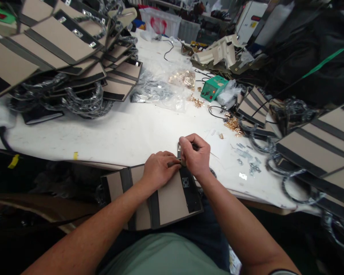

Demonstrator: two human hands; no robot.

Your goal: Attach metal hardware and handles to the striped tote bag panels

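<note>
A beige and dark-grey bag panel (172,198) with a black edge strip rests across my lap against the table edge, tilted. A small square metal plate (185,182) sits on its black strip. My left hand (161,169) lies over the panel's upper part, its fingers curled at the black strip and gripping there. Just beside those fingertips, my right hand (195,152) is closed in a fist around something dark, mostly hidden by the fingers. A small metal piece (179,148) shows at the panel's top corner, next to the right hand.
Stacked bag panels (60,42) with plastic-wrapped handles fill the table's left; more panels (318,141) stand at right. Gold fittings (233,125) and silver metal plates (248,156) lie loose on the white table (126,130). Behind are a green control box (214,88) and clear plastic bags (160,86).
</note>
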